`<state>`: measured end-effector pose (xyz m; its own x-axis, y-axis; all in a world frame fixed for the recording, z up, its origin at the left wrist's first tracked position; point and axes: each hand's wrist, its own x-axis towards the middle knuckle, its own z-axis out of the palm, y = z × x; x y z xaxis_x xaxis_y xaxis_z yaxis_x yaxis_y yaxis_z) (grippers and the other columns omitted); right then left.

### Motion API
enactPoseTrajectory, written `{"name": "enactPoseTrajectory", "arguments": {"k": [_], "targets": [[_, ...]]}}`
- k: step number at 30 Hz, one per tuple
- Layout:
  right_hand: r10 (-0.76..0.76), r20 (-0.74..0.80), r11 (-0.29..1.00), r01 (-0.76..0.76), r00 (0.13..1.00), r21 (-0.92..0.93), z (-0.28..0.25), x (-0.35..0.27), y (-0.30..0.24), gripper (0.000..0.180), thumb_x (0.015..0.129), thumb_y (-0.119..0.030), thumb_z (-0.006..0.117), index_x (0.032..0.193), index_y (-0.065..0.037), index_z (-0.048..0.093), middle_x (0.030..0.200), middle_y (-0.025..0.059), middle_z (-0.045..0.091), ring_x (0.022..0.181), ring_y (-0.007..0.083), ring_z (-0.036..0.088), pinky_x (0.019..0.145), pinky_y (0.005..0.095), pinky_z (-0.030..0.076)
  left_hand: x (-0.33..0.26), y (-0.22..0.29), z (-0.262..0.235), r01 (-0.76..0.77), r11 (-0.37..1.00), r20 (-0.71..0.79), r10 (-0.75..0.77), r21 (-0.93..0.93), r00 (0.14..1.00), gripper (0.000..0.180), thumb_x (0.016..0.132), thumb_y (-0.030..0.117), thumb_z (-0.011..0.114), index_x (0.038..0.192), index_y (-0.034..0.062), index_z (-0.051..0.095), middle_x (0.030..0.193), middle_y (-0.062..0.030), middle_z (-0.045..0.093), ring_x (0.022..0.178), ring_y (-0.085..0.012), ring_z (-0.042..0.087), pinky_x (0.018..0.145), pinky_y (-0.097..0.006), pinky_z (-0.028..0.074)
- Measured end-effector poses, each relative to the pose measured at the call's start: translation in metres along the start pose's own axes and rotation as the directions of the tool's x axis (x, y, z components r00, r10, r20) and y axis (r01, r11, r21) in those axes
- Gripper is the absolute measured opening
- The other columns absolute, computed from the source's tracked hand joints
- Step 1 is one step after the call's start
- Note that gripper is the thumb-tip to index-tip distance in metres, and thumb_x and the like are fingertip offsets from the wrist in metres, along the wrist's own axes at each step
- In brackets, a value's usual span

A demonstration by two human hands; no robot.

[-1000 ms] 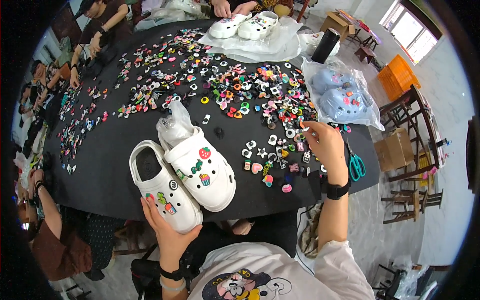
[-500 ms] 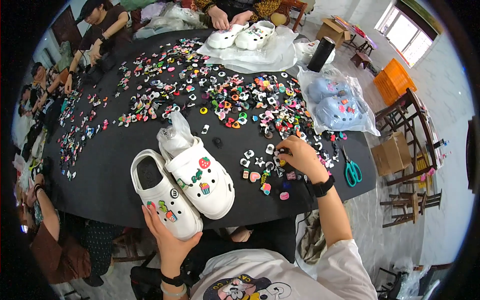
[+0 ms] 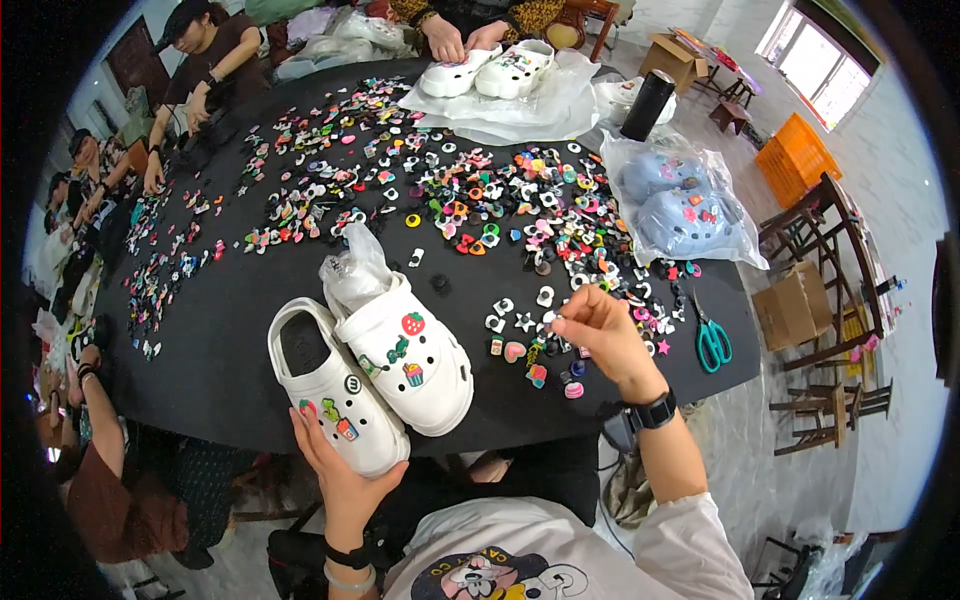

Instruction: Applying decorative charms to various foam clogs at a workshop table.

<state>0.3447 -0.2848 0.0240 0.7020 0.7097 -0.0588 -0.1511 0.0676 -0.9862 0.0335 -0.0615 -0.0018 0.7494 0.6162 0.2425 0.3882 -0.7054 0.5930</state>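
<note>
Two white clogs sit side by side at the table's near edge. Charms shaped like a strawberry, a cactus and a drink cup dot the left clog (image 3: 365, 425), and my left hand (image 3: 345, 485) grips it round the toe and side. The right clog (image 3: 430, 355) carries a strawberry, a green figure and a popcorn charm, with crumpled clear plastic (image 3: 355, 278) stuffed in its opening. My right hand (image 3: 615, 345) hovers over loose charms, thumb and finger pinched; whatever they hold is too small to name. Close by lie a white star charm (image 3: 525, 321) and a pink heart charm (image 3: 514, 352).
Heaps of colourful charms (image 3: 480, 195) cover the middle of the black table (image 3: 230, 350). Teal-handled scissors (image 3: 713, 342), bagged blue clogs (image 3: 690, 220) and a black bottle (image 3: 648, 105) stand along the right. Across the table, a person's hands (image 3: 455, 45) work on white clogs (image 3: 515, 70); others sit at left.
My right hand has lifted from the charms and turned, its fingertips now pinched together. My left hand keeps its hold on the left clog.
</note>
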Motion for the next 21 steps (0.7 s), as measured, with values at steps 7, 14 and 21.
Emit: {"name": "enactPoseTrajectory", "arguments": {"k": [7,14,21], "targets": [[0.048,0.125,0.949,-0.084,0.991,0.304,0.054,-0.028,-0.001,0.037,0.091,-0.003,0.067,0.127,-0.003,0.06,0.102,0.0076,0.073,0.08,0.0091,0.066,0.068,0.0197,0.048,0.001,0.003,-0.002,-0.002,1.0,0.007,0.003,-0.005,1.0,0.133,0.056,0.028,0.093,0.154,0.0035,0.006,0.156,-0.0288,0.001,0.144,-0.0454,0.013,0.114,-0.053,0.025],[0.185,0.173,0.87,-0.244,0.967,0.429,0.078,-0.034,0.016,0.04,0.091,-0.004,0.066,0.13,-0.001,0.058,0.11,0.013,0.07,0.077,0.01,0.065,0.065,0.0198,0.049,0.001,0.006,-0.002,0.023,0.999,0.021,-0.023,-0.027,1.0,0.135,0.055,0.027,0.093,0.153,0.003,0.004,0.156,-0.0288,-0.001,0.144,-0.0444,0.013,0.114,-0.051,0.026],[0.182,0.217,0.8,-0.272,0.959,0.534,0.084,-0.034,0.02,0.035,0.096,-0.01,0.061,0.13,-0.001,0.059,0.113,0.0132,0.069,0.085,0.0122,0.065,0.069,0.0205,0.049,0.001,0.005,-0.002,0.007,1.0,0.029,-0.007,0.001,1.0,0.134,0.057,0.029,0.093,0.153,0.002,0.003,0.155,-0.0299,-0.001,0.145,-0.0441,0.012,0.114,-0.051,0.026]]}}
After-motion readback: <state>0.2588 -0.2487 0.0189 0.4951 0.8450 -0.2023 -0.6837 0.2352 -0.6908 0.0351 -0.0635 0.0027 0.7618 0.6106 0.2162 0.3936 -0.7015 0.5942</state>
